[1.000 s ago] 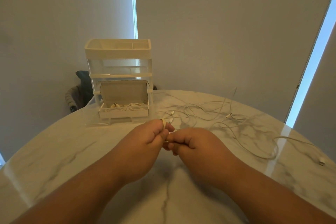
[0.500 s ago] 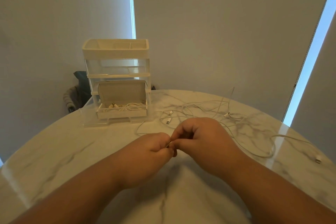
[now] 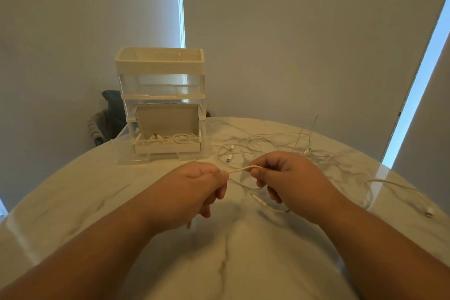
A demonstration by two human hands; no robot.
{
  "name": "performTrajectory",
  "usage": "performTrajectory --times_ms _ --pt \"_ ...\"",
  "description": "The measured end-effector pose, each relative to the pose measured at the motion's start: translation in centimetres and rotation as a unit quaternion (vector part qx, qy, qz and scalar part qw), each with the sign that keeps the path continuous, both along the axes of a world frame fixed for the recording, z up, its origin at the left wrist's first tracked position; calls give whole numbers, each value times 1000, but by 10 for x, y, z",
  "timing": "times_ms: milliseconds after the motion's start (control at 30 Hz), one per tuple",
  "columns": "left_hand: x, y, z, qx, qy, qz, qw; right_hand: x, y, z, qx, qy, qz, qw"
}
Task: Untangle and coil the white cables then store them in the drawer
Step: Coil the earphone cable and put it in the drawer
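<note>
Two hands, left hand (image 3: 194, 187) and right hand (image 3: 287, 178), pinch one cable (image 3: 244, 168)

Bare tabletop (image 3: 80, 202) before the open drawer (image 3: 168, 148); cable tangle (image 3: 267, 141) just right of it

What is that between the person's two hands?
In the head view, a short stretch of white cable spans the gap, pinched at one end by the left hand and at the other by the right hand.
</note>
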State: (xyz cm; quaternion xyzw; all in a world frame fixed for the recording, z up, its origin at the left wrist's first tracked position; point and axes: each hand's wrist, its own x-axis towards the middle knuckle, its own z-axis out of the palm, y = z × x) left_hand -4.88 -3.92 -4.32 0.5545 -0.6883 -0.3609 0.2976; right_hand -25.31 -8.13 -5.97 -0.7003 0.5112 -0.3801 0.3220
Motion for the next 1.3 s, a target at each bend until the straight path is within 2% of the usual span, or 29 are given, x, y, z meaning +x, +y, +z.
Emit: performTrajectory --times_ms 133,267,333,433,567,733,867,1033,1100,1300 --pt "3 1 3 -6 52 23 998 2 -3 -7 30 -75 30 996" --pt "3 4 5 52 181 -24 982 6 -6 -12 37 -107 41 993" --pt "2 3 5 100 281 -58 953 8 -5 -14 23 -85 51 995" --pt "0 2 5 124 380 -79 913 11 -1 -14 16 -36 62 997" --pt "1 2 4 138 465 -83 870 17 7 -12 25 12 73 997" --pt "0 -1 5 108 556 -81 820 24 19 -10 28 180 121 976" --pt "3 -1 10 64 586 -51 806 33 24 -9 35 226 156 961" --pt "4 -4 8 60 616 -16 786 37 32 -9 25 281 195 939" --pt "5 -5 7 41 607 4 794 38 36 -7 5 299 214 930" --pt "-4 -8 2 12 537 40 843 37 38 -1 0 282 244 928"
